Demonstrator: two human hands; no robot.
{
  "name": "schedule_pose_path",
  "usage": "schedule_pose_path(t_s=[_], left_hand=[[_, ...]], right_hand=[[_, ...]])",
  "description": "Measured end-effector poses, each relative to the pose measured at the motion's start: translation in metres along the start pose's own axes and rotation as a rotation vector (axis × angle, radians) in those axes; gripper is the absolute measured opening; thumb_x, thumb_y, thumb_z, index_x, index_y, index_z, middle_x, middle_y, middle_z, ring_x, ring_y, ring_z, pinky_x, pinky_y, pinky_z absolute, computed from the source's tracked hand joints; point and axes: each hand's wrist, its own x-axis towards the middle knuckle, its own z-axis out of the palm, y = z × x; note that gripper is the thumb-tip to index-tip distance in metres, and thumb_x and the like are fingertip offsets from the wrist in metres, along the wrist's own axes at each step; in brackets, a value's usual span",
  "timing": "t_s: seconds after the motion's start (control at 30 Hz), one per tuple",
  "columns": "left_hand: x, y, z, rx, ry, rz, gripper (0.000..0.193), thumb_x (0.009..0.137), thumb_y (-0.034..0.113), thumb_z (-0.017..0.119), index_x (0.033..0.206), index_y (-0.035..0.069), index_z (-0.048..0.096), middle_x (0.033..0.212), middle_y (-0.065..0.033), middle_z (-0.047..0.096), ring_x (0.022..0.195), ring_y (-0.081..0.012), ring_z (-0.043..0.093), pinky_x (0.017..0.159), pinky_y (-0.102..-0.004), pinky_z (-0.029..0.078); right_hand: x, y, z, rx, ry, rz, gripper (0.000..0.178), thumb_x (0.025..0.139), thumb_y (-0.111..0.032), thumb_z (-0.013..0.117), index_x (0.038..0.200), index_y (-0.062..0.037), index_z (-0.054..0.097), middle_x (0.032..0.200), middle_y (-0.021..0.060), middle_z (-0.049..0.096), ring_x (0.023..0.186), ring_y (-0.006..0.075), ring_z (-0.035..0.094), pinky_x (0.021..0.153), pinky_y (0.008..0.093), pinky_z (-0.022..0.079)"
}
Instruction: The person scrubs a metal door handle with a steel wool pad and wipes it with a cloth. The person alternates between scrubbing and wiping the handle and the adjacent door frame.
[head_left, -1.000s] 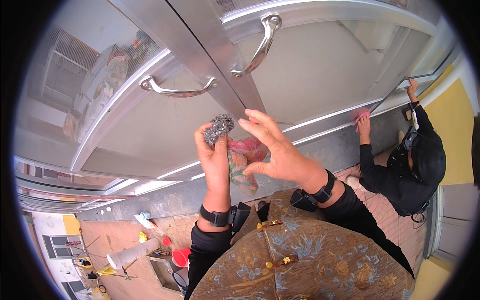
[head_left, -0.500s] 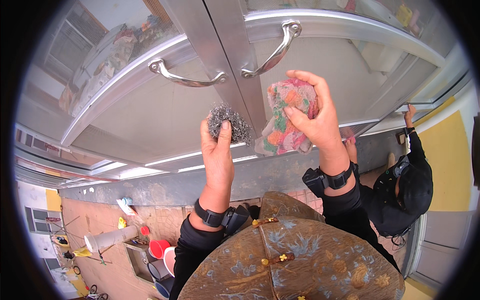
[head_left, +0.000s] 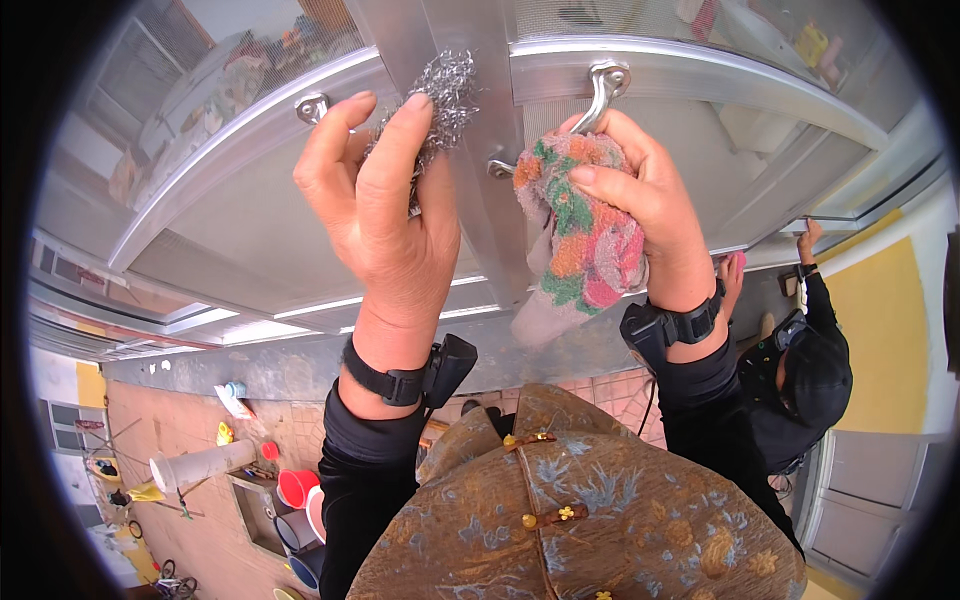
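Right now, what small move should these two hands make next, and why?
I'd probably slide the flowered cloth along the curved door handle: the right hand holds it bunched at that handle, hiding the middle, while the left hand holds the wire scourer off to the left. Whether the cloth fully wraps the metal can't be seen.

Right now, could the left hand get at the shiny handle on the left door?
Probably yes: the left hand is raised in front of that handle, hiding most of it, and I see nothing else blocking the way, though the steel wool in its grasp may hinder a bare grip.
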Motion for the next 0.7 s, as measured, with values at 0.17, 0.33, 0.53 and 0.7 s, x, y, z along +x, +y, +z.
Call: schedule_pose_path(t_s=[0.17,0.33,0.53,0.7], left_hand=[[0.03,0.005,0.021,0.076,0.08,0.265,0.043,0.075,-0.007,0.074,0.113,0.012,0.074,0.122,-0.0078,0.06,0.109,-0.0227,0.058,0.087,-0.0331,0.051],[0.009,0.008,0.037,0.227,-0.014,0.394,0.034,0.068,0.011,0.072,0.101,0.014,0.074,0.109,0.0026,0.065,0.097,-0.0215,0.056,0.076,-0.0344,0.04],[-0.047,0.01,0.024,0.057,-0.151,0.152,0.038,0.067,0.0,0.071,0.103,0.01,0.073,0.104,-0.0024,0.066,0.093,-0.0249,0.058,0.077,-0.0361,0.044],[-0.058,0.015,0.012,-0.067,-0.252,-0.121,0.038,0.069,-0.011,0.068,0.104,0.005,0.072,0.101,-0.0088,0.066,0.09,-0.0272,0.062,0.076,-0.0354,0.05]], right_hand=[[-0.019,-0.007,0.014,0.008,0.085,0.045,0.03,0.088,-0.009,0.071,0.115,0.0004,0.062,0.107,0.0072,0.07,0.096,0.0117,0.065,0.084,0.0274,0.053],[-0.022,-0.006,0.015,-0.042,0.095,0.014,0.027,0.088,-0.011,0.071,0.112,-0.0001,0.062,0.103,0.0039,0.069,0.092,0.008,0.062,0.08,0.0257,0.052],[-0.018,0.002,0.015,-0.11,0.087,-0.077,0.023,0.089,-0.009,0.07,0.109,-0.0007,0.062,0.098,0.0013,0.067,0.088,0.0061,0.059,0.077,0.0252,0.051],[-0.019,0.002,0.017,-0.056,0.088,-0.053,0.023,0.089,-0.008,0.069,0.11,-0.0002,0.061,0.102,0.0039,0.069,0.093,0.0076,0.061,0.08,0.0252,0.051]])
